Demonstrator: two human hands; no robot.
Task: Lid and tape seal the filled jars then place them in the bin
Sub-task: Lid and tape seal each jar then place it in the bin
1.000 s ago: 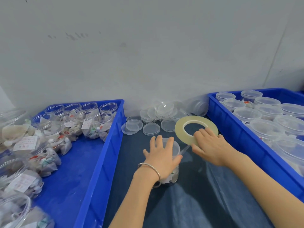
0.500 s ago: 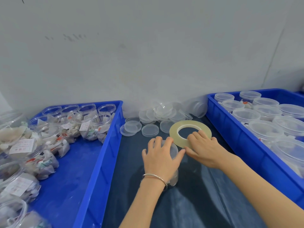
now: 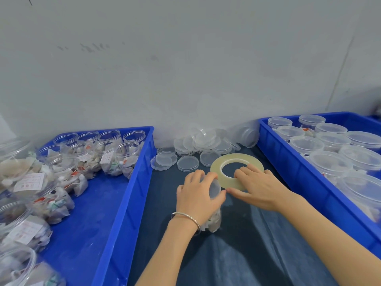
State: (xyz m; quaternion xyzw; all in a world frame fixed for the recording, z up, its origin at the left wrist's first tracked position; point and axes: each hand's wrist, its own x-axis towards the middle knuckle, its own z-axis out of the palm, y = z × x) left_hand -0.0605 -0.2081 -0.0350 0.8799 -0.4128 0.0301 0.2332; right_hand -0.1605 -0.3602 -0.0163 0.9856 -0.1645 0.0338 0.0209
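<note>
The left hand [image 3: 199, 196] curls over the top of a clear filled jar [image 3: 214, 219], fingers and thumb wrapped round its lid [image 3: 214, 187]; a thin metal bangle [image 3: 186, 217] circles that wrist. The jar stands upright on the dark cloth [image 3: 237, 254] between the two bins, with pale paper sachets showing through its lower wall. Just beside it, the right hand [image 3: 259, 187] grips a wide, flat roll of clear yellowish tape [image 3: 231, 161], fingers hooked into the roll's centre hole and thumb reaching toward the lid. The roll tilts with its near edge touching the jar's top.

Behind the hands, loose clear lids [image 3: 203, 144] lie scattered and stacked against the grey wall [image 3: 185, 58]. The left blue bin [image 3: 132, 182] holds open jars [image 3: 107, 153] stuffed with sachets; several carry white labels with red print, too blurred to read. The right blue bin [image 3: 288, 172] holds rows of jars with lids on [image 3: 329, 162].
</note>
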